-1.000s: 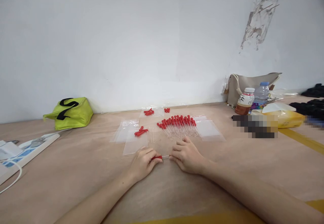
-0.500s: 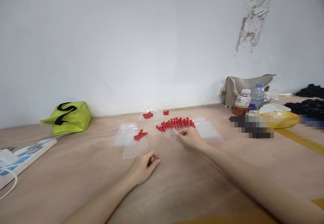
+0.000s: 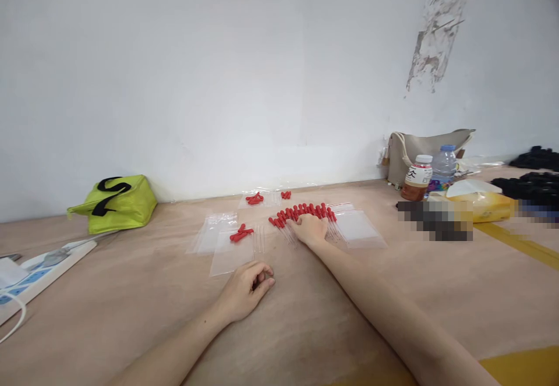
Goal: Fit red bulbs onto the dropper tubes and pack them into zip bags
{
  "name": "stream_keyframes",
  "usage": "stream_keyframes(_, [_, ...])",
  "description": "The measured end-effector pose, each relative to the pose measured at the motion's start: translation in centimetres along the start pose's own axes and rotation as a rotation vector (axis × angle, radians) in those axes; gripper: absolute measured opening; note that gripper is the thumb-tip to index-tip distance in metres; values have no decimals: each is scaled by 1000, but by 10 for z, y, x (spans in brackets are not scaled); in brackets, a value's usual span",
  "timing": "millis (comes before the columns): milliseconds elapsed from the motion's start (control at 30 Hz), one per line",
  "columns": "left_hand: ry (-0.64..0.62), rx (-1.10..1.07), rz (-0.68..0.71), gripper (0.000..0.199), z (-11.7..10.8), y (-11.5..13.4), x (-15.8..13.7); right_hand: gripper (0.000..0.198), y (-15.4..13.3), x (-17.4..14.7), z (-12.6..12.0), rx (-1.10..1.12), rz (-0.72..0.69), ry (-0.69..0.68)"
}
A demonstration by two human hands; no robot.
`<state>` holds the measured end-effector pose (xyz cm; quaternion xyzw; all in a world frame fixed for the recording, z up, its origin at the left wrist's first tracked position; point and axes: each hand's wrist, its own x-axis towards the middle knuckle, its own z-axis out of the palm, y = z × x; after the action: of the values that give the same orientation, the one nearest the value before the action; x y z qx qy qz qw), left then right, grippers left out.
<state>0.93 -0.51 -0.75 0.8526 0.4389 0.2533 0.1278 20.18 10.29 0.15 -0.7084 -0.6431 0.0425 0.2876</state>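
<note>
A row of droppers [image 3: 286,230] with red rubber bulbs and thin clear tubes lies fanned side by side on the brown table covering. My right hand [image 3: 310,229] reaches over the row, its fingertips pinched together on a dropper just below the bulbs; the fingers partly hide it. Nearer to me, my left hand [image 3: 247,290] rests on the table, fingers loosely curled with the thumb apart and nothing visible in it. Beyond the left hand are loose red bulbs [image 3: 241,233] on a clear plastic bag [image 3: 229,258], and several bare clear tubes [image 3: 259,239] beside them.
More clear bags [image 3: 216,229] lie at left, others [image 3: 358,224] at right. Red bulbs [image 3: 254,198] sit farther back by the wall. A yellow-green bag [image 3: 124,205] and a power strip [image 3: 48,275] are at left; bottles [image 3: 418,179], a beige bag [image 3: 399,153] and a yellow pack [image 3: 489,202] at right.
My right hand has moved left along the row of droppers, with its forearm swinging left too. My left hand has stayed in place on the table.
</note>
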Motion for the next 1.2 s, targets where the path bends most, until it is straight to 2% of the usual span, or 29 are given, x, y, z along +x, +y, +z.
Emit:
stream_keyframes(133, [2,-12,5,10,0,0,0,32,-7,-14,-4,6,-94,-2])
stream_keyframes(233, [-1,-15,-2,11,0,1,0,25,-24,-26,-1,19,-213,-48])
stream_keyframes(300, [-4,-11,-5,12,0,1,0,22,-38,-31,4,6,-239,-81])
stream_keyframes(433, [-4,-1,4,12,-1,1,0,27,-64,-30,17,-30,-190,-141])
stream_keyframes(600, [0,-15,11,12,2,3,-2,38,-78,-21,25,-71,-95,-199])
stream_keyframes(667, [45,-24,-8,15,2,4,-2,39,-80,-17,27,-90,-88,-223])
stream_keyframes(767, [253,6,-109,23,-8,-3,5,35,-80,-16,25,-107,-105,-248])
stream_keyframes(833, [367,60,-219,25,-21,-17,17,33,-74,-20,18,-114,-147,-248])
stream_keyframes(867, [380,116,-311,23,-29,-27,25,32,-69,-23,13,-116,-178,-239])
stream_keyframes(933, [380,148,-388,15,-45,-49,43,30,-54,-32,0,-119,-255,-200])
stream_keyframes(1000, [341,164,-456,13,-57,-70,62,25,-32,-43,-14,-127,-356,-137])
stream_keyframes(1067, [276,164,-520,19,-61,-85,81,23,-6,-53,-27,-163,-590,13])
stream_keyframes(1133, [212,155,-572,24,-59,-94,96,22,19,-61,-36,-201,-773,82])
stream_keyframes(1200, [166,138,-614,26,-54,-97,108,22,41,-65,-41,-194,-871,125])
